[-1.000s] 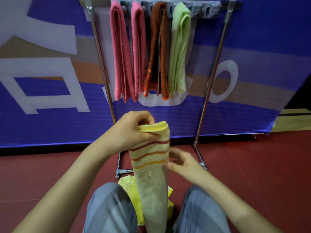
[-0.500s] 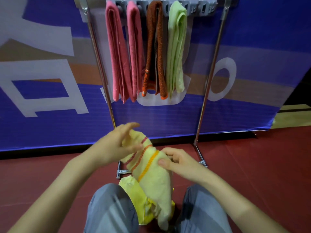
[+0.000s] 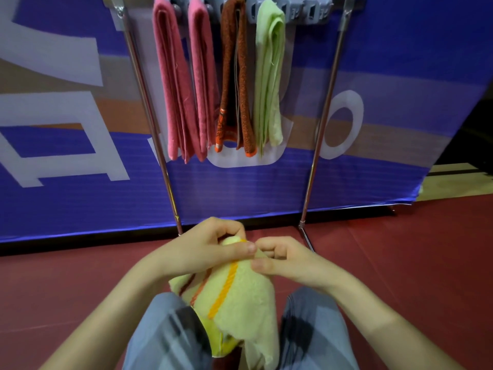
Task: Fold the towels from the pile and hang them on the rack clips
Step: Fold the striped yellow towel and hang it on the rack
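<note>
striped yellow towel pinched at top edge by left hand, right hand, fingers curled, held over lap

blue banner w/ white lettering at back, dark red floor mat, grey-blue trouser knees at btm

I see a pale yellow towel with orange, salmon and maroon stripes, over a brighter yellow towel. Hanging: a pink towel, a second pink towel, a brown towel trimmed orange, and a light green towel. The banner is blue, white and tan; the floor is dark red.
</note>
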